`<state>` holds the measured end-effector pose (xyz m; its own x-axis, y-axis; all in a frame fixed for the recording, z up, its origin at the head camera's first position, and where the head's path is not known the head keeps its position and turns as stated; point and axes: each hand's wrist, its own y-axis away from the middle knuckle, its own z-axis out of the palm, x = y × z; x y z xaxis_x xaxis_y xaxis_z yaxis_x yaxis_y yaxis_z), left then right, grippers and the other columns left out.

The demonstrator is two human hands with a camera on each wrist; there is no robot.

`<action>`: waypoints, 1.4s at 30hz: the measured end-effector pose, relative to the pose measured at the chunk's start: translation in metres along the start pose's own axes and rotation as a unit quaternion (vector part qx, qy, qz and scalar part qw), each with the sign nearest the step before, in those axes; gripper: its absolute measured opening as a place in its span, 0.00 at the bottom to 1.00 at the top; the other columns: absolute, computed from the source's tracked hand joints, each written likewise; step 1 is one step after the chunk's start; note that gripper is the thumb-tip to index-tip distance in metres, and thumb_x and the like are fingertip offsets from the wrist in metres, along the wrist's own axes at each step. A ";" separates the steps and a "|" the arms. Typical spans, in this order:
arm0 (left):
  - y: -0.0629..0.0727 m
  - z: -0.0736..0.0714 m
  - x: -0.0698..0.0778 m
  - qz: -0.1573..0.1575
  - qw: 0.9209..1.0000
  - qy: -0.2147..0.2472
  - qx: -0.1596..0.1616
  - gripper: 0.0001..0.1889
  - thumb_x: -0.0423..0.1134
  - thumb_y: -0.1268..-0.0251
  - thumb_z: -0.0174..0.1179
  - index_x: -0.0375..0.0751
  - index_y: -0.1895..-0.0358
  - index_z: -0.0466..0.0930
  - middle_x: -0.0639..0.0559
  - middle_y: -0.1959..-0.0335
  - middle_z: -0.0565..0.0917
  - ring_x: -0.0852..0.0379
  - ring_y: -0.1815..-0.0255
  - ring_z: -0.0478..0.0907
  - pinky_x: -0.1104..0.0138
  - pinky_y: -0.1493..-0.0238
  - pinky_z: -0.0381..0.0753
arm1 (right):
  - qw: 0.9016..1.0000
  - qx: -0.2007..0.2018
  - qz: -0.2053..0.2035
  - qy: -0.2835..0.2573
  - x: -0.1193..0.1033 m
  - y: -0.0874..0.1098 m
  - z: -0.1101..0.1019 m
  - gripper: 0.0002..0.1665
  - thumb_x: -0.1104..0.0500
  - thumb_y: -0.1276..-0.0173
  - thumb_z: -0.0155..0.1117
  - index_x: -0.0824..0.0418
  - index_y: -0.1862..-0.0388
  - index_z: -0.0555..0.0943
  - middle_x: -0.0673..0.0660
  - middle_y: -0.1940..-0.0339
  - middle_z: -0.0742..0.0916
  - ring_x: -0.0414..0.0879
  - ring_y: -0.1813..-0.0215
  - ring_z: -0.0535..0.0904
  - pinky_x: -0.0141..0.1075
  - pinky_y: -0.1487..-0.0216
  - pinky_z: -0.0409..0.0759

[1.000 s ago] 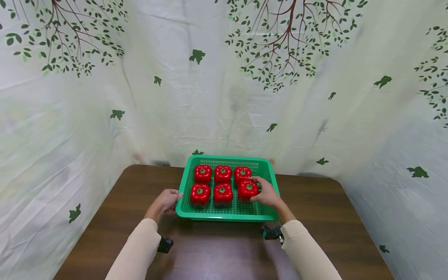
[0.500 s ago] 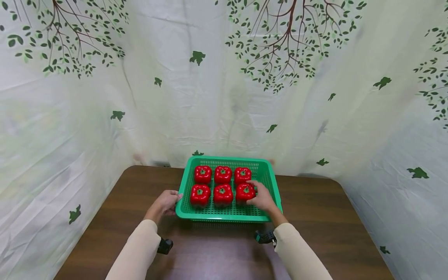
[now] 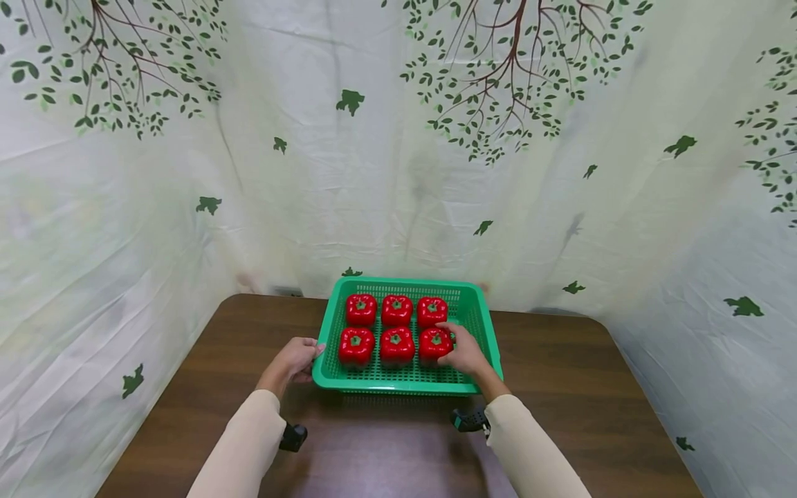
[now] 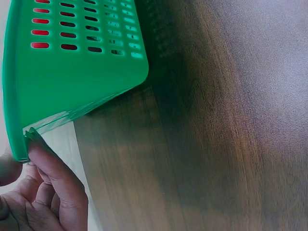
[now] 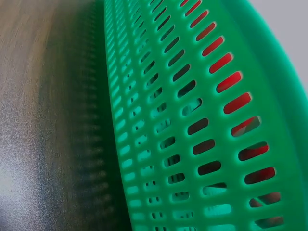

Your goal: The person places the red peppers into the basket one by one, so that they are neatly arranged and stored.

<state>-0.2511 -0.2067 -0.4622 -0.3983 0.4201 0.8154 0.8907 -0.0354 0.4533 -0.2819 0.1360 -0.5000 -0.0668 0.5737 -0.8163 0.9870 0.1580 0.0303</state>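
Observation:
A green plastic basket [image 3: 398, 386] with slotted walls sits on the table. Inside it, red bell peppers stand stems up in two rows; one is the front-left pepper [image 3: 356, 347]. My left hand [image 3: 299, 356] pinches the basket's left rim between thumb and fingers, as the left wrist view shows at the basket corner [image 4: 72, 86]. Reaching over the front right side, my right hand [image 3: 465, 351] holds the front-right bell pepper [image 3: 434, 346], thumb near and fingers behind. In the right wrist view the basket's wall [image 5: 269, 57] hides that hand; red shows through its slots.
The brown wooden table [image 3: 560, 387] extends on both sides of the basket and in front of it. Behind stands a pale curtain [image 3: 398, 207] printed with branches and leaves. A black wrist device [image 3: 294, 437] is on the left wrist, another [image 3: 470, 420] on the right.
My right hand has moved slightly left and down with the front-right pepper, which now sits lower, in line with its row. My left hand and the basket stay in place.

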 end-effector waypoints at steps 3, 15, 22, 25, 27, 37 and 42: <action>0.001 0.000 0.000 -0.002 1.000 0.000 0.001 0.19 0.39 0.24 0.46 0.24 0.43 0.68 0.44 0.68 0.78 0.53 0.71 0.78 0.61 0.65 0.82 | 1.000 -0.002 0.001 0.004 0.000 -0.001 0.000 0.44 0.74 0.54 0.74 0.59 0.35 0.71 0.64 0.36 0.73 0.61 0.38 0.68 0.51 0.54 0.81; 0.001 0.001 -0.002 -0.003 1.000 -0.008 0.002 0.18 0.37 0.24 0.46 0.24 0.43 0.69 0.44 0.69 0.78 0.53 0.72 0.79 0.56 0.61 0.83 | 1.000 -0.024 0.007 0.002 0.001 0.002 0.000 0.46 0.73 0.55 0.75 0.59 0.34 0.70 0.62 0.37 0.73 0.59 0.39 0.68 0.50 0.53 0.81; -0.003 0.005 0.006 0.006 1.000 0.002 -0.005 0.18 0.39 0.24 0.48 0.25 0.44 0.69 0.44 0.68 0.78 0.53 0.72 0.79 0.59 0.64 0.82 | 1.000 -0.010 0.016 0.017 0.000 0.007 -0.016 0.48 0.70 0.54 0.77 0.56 0.32 0.69 0.62 0.35 0.72 0.61 0.38 0.68 0.51 0.52 0.80; -0.004 0.004 0.007 0.009 1.000 0.004 -0.006 0.18 0.39 0.24 0.47 0.24 0.44 0.69 0.44 0.68 0.78 0.53 0.72 0.79 0.60 0.65 0.82 | 1.000 -0.017 0.008 0.018 -0.001 0.009 -0.020 0.49 0.69 0.53 0.77 0.56 0.31 0.67 0.63 0.33 0.70 0.62 0.37 0.68 0.51 0.52 0.81; -0.004 0.002 0.006 0.010 1.000 0.008 -0.008 0.19 0.39 0.24 0.47 0.24 0.44 0.69 0.44 0.68 0.79 0.54 0.73 0.79 0.61 0.65 0.82 | 1.000 -0.020 0.006 0.012 -0.002 0.010 -0.022 0.49 0.69 0.53 0.76 0.56 0.30 0.67 0.63 0.32 0.70 0.62 0.36 0.67 0.52 0.52 0.80; 0.001 -0.008 0.003 0.031 0.999 -0.011 -0.010 0.21 0.38 0.24 0.48 0.22 0.41 0.65 0.40 0.64 0.78 0.53 0.72 0.78 0.61 0.65 0.82 | 0.999 -0.031 -0.011 0.001 -0.013 0.017 -0.030 0.50 0.68 0.51 0.76 0.57 0.29 0.65 0.65 0.30 0.68 0.67 0.33 0.64 0.57 0.44 0.74; 0.006 -0.015 0.004 0.041 0.998 -0.041 -0.001 0.23 0.38 0.25 0.48 0.23 0.38 0.60 0.36 0.58 0.75 0.50 0.68 0.78 0.53 0.57 0.82 | 0.999 -0.037 -0.033 0.021 -0.017 0.024 -0.039 0.45 0.64 0.44 0.73 0.58 0.28 0.64 0.65 0.30 0.67 0.64 0.33 0.65 0.58 0.40 0.71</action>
